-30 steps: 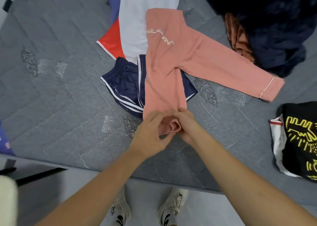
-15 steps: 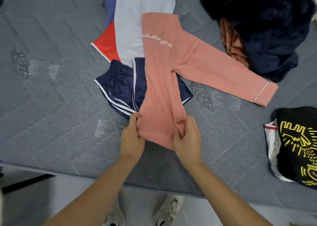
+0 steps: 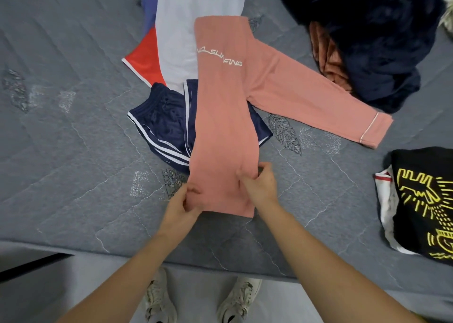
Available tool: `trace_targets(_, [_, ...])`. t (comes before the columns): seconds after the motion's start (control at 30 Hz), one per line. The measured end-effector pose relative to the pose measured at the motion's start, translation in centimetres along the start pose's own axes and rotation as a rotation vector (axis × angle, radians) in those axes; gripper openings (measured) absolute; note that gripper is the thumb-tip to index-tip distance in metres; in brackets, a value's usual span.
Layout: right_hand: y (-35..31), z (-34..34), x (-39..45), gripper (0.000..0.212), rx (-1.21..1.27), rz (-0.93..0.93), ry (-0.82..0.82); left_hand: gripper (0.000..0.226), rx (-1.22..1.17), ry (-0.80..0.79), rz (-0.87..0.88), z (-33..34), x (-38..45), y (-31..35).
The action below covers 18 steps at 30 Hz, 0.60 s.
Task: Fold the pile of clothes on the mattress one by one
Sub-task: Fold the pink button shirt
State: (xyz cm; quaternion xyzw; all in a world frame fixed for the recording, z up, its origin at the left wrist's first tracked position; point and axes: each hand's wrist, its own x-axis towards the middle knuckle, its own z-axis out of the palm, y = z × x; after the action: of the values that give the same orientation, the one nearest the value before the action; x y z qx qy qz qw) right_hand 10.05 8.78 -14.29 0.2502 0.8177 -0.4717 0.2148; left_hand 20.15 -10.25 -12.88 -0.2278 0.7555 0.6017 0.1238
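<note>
**Pink top, in hand**

Pink top (image 3: 223, 116): on mattress (image 3: 73, 151), over navy shorts (image 3: 161, 126); one sleeve out right. Left hand (image 3: 182, 206) and right hand (image 3: 261, 186) pinch its near hem, apart. Black shirt (image 3: 424, 205) lies right.

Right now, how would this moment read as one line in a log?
step: folding pink top | left hand: grip on hem | right hand: grip on hem | sleeve: spread right | surface: mattress

My hands (image 3: 220, 195) now sit apart, the pink top's (image 3: 220, 131) bunched hem spread flat (both edges pinched).
</note>
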Motion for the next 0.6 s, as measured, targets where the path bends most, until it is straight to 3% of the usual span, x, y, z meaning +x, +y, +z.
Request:
trace_targets(0.13, [0.7, -0.3, 0.1, 0.022, -0.040, -0.139, 0.023, 0.022, 0.176, 0.232, 0.063, 0.0, -0.2, -0.3])
trace_targets(0.27, [1.3, -1.0, 0.2, 0.034, -0.392, -0.150, -0.013, 0.034, 0.566, 0.100, -0.088, -0.5, -1.0, -0.8])
trace_targets(0.33, [-0.1, -1.2, 0.6, 0.043, -0.478, -0.283, 0.085, 0.039, 0.784, 0.196, 0.031, -0.1, -0.7, 0.5])
trace_targets(0.4, [-2.6, -1.6, 1.6, 0.051, -0.482, -0.378, 0.170, 0.037, 0.851, 0.266, 0.177, 0.7, 0.4, 3.1])
trace_targets(0.6, [-8.1, -4.2, 9.5, 0.060, -0.577, -0.581, 0.138, 0.065, 0.890, 0.006, 0.472, 4.8, 10.9, 10.3])
